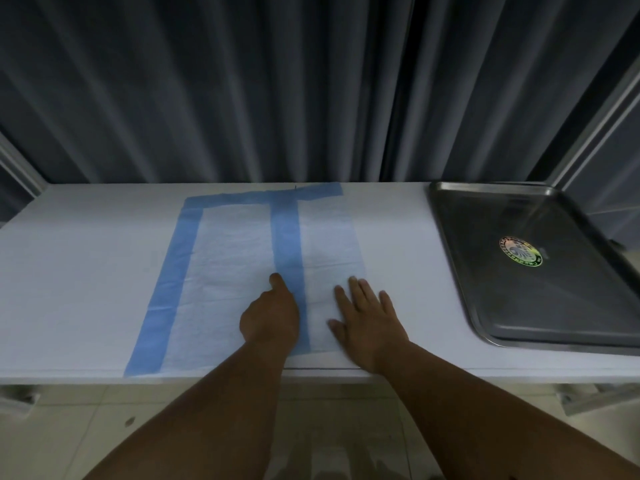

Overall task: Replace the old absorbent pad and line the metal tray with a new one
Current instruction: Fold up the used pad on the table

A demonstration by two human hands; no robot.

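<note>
Grip: none taken; right hand [367,320] lies flat, fingers straight, on the absorbent pad [239,278]; left hand [272,315], fingers curled under, presses its blue fold band. Pad: white, blue-bordered, partly folded, mid tabletop [76,271]. Metal tray [540,271]: right, unlined, apart. Lining judged outstanding.

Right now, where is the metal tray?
In the head view, the metal tray sits bare at the table's right end, apart from the blue-edged pad under both hands.
</note>
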